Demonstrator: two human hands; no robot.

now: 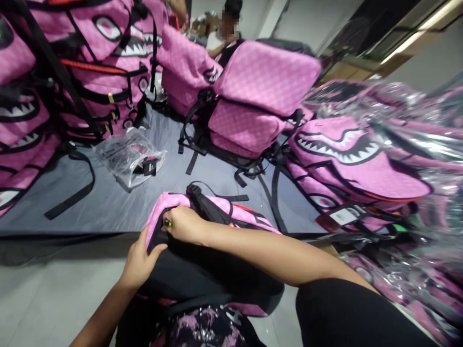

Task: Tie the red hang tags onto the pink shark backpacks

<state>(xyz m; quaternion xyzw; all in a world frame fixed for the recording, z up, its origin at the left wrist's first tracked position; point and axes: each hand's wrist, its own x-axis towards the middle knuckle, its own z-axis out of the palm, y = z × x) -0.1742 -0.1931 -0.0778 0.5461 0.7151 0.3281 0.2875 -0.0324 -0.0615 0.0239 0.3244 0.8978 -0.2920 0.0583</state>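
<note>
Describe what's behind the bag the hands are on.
Behind the held bag: the gray table, with a checkered pink bag on it. Whatever the held bag covers can't be seen.

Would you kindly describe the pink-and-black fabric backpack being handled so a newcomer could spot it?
Start from the grey-covered table and go to its near edge. There the person's left hand grips one corner of this backpack. Unlike the pink backpacks around it, it turns a broad black panel to the viewer.
</note>
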